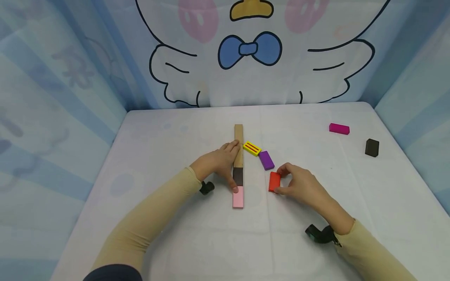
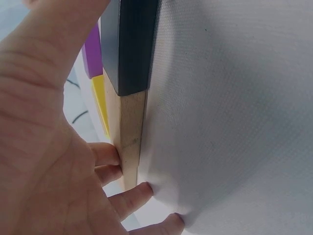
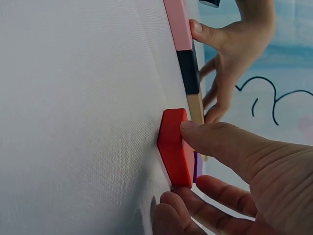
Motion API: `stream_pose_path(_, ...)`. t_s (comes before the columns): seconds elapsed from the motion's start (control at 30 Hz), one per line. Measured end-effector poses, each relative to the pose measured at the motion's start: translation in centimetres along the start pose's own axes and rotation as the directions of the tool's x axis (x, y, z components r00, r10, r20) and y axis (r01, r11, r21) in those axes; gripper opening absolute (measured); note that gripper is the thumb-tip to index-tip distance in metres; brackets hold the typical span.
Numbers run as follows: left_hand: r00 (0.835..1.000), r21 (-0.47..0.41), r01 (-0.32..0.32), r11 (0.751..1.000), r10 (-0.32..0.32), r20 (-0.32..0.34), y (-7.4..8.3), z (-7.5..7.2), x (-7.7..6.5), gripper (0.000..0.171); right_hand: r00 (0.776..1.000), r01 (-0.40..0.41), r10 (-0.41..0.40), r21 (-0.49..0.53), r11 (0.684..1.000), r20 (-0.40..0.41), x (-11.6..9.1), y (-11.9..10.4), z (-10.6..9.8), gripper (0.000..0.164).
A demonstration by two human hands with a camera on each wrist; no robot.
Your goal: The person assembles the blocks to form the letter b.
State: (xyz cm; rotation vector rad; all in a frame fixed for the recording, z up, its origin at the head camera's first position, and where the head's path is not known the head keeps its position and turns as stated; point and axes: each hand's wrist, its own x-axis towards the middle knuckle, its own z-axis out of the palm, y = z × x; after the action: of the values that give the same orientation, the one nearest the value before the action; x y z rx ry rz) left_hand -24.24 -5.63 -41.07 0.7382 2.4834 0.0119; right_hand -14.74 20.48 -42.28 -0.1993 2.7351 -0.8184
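Observation:
A straight row of blocks runs away from me mid-table: a pink block (image 1: 238,200) nearest, then a dark block (image 1: 238,177), then natural wood blocks (image 1: 238,132). My left hand (image 1: 219,162) rests along its left side, thumb at the pink block and spread fingers by the wood; the left wrist view shows two fingertips on the cloth. From the wood, a yellow block with red stripes (image 1: 252,148) and a purple block (image 1: 266,160) slant toward me. Below the purple one, my right hand (image 1: 304,185) pinches a red block (image 3: 172,142) between thumb and fingers.
Toward the back right of the white-covered table (image 1: 168,242) lie a magenta block (image 1: 339,128) and a black block (image 1: 372,148). Printed blue and white curtains (image 1: 249,86) stand behind and on both sides. A small black camera is worn on each wrist.

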Motion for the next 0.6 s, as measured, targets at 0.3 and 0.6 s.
stream_pose_path(0.3, 1.000, -0.004, -0.007, 1.000, 0.007, 0.002, -0.03, 0.02, -0.15, 0.157, 1.000, 0.015, -0.015, 0.012, 1.000, 0.010, 0.24, 0.26, -0.18, 0.046)
stream_pose_path(0.6, 1.000, -0.001, -0.017, 1.000, 0.017, 0.001, -0.05, -0.09, -0.40, 0.156, 0.999, 0.037, -0.037, 0.028, 0.999, 0.003, 0.34, 0.36, -0.35, 0.043)
